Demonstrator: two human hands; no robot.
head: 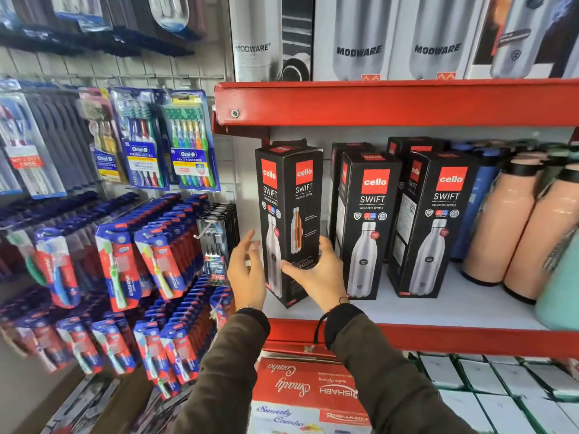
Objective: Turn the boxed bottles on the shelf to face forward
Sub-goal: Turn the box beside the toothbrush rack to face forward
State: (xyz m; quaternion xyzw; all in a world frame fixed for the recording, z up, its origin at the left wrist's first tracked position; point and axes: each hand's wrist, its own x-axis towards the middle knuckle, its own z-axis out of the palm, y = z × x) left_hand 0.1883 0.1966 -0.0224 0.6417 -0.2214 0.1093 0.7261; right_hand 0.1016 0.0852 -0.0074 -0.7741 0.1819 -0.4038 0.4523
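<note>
Three black Cello Swift bottle boxes stand in the front row of the middle shelf. The leftmost box is turned at an angle, one corner toward me, showing two faces. My right hand grips its lower right side, thumb across the front. To the left of the box my left hand hovers with fingers spread, and I cannot tell whether it touches the box. The middle box and the right box show their front faces. More black boxes stand behind them.
Peach flasks and blue bottles stand to the right on the same shelf. Modware boxes fill the shelf above. Toothbrush packs hang on a rack at left. A red Smarty Combo carton and white boxes lie below.
</note>
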